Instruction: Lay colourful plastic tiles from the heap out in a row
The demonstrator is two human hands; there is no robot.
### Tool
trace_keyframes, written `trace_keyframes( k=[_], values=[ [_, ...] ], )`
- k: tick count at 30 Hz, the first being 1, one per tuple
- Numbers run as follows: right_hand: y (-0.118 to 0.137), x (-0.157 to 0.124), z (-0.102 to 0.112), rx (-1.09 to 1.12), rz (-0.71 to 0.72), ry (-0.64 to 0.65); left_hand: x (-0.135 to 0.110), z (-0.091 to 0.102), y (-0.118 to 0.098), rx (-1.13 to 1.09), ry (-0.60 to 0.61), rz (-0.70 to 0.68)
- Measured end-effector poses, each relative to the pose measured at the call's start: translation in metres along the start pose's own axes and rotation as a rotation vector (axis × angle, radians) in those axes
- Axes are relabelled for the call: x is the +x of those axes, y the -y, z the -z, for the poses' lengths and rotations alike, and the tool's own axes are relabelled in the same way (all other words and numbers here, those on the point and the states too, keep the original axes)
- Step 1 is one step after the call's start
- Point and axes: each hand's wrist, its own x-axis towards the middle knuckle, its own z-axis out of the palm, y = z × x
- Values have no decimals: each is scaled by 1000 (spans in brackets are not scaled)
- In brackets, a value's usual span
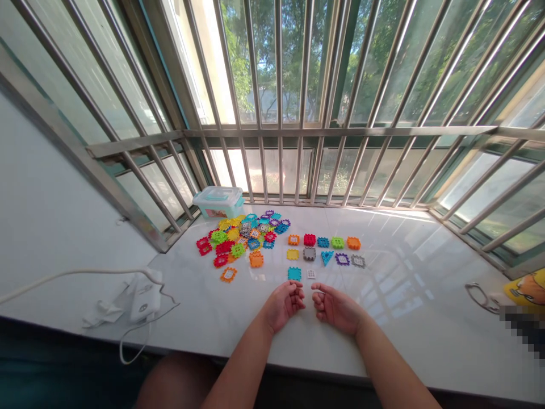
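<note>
My left hand [286, 305] and my right hand [338, 308] rest on the white ledge, palms facing each other with a gap between. Their fingers are loosely curled and apart, and both palms show nothing held. Just beyond my left fingertips lies a turquoise square interlocking tile [294, 274]. Beside it is a small white tile [311, 274], nearest my right fingertips. Past these sit two rows of pieces, among them a yellow square tile [292, 255], a grey block [309, 254], a blue triangle piece [327, 258], a purple frame tile [342, 259] and a red block [309, 240].
A heap of mixed interlocking tiles [233, 234] spreads to the left. Behind it stands a lidded plastic box [218, 201]. A white power adapter [146, 296] with cables lies far left, a metal ring [482, 297] and yellow object [527, 288] far right. Window bars [280, 85] close the back.
</note>
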Motion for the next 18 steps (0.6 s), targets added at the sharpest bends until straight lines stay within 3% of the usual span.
trace_keyframes(
  k=[18],
  values=[
    [2,0,-3,1,-14,-22,-1,-3,-1,22,-15,3]
  ],
)
